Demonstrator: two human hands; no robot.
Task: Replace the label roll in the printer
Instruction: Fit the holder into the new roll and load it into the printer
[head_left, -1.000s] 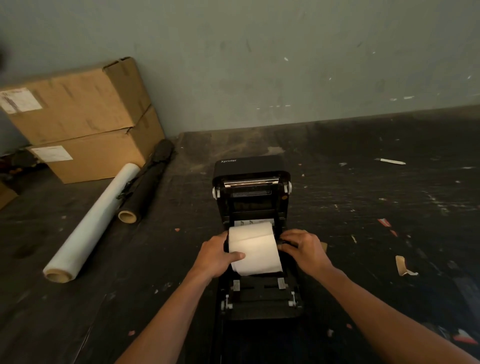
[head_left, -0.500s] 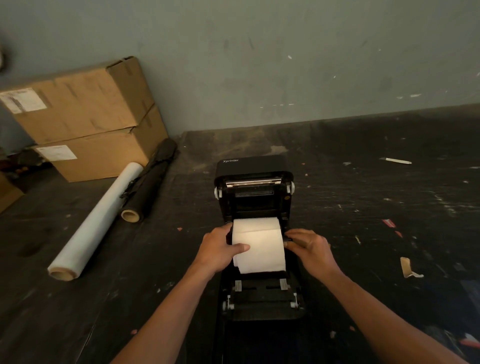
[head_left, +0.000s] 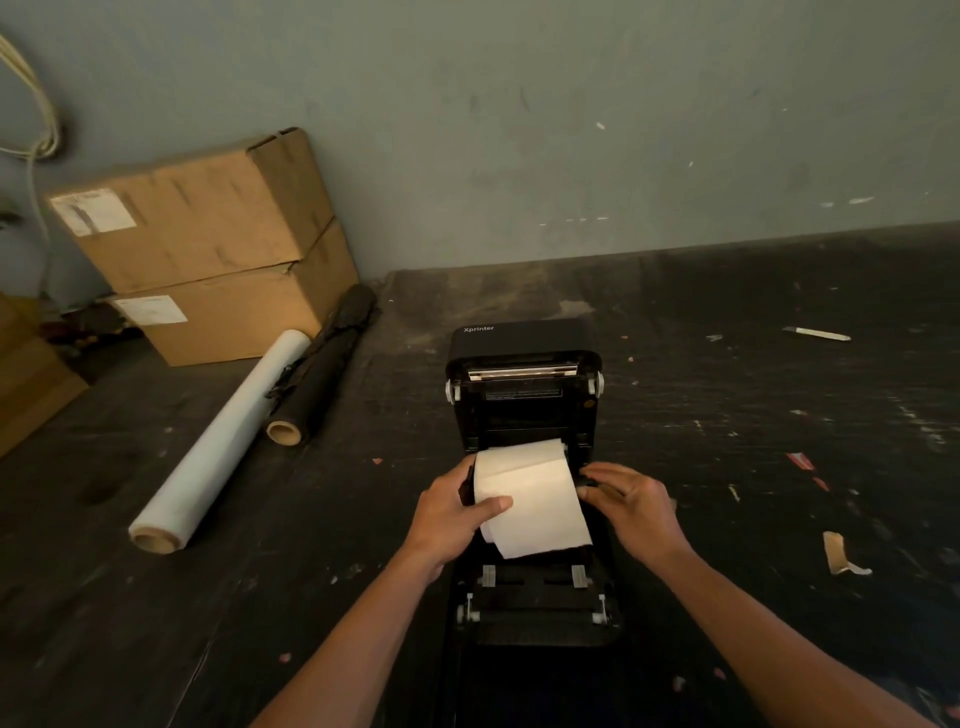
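A black label printer (head_left: 522, 338) stands on the dark table with its lid tilted up and back. A white label roll (head_left: 530, 493) sits in the open bay, its loose end hanging toward me. My left hand (head_left: 454, 512) grips the roll's left end, thumb lying across the paper. My right hand (head_left: 631, 501) rests at the roll's right end, fingers bent against the printer's inner side wall; what they touch is hidden.
Two stacked cardboard boxes (head_left: 208, 244) stand at the back left against the wall. A clear film roll (head_left: 218, 447) and a black roll (head_left: 322, 374) lie beside them. Paper scraps (head_left: 839, 556) and a white stick (head_left: 818, 334) litter the table on the right.
The roll has moved a little back and down into the bay, and both hands have followed it. My right fingers have slid closer to the roll's right end.
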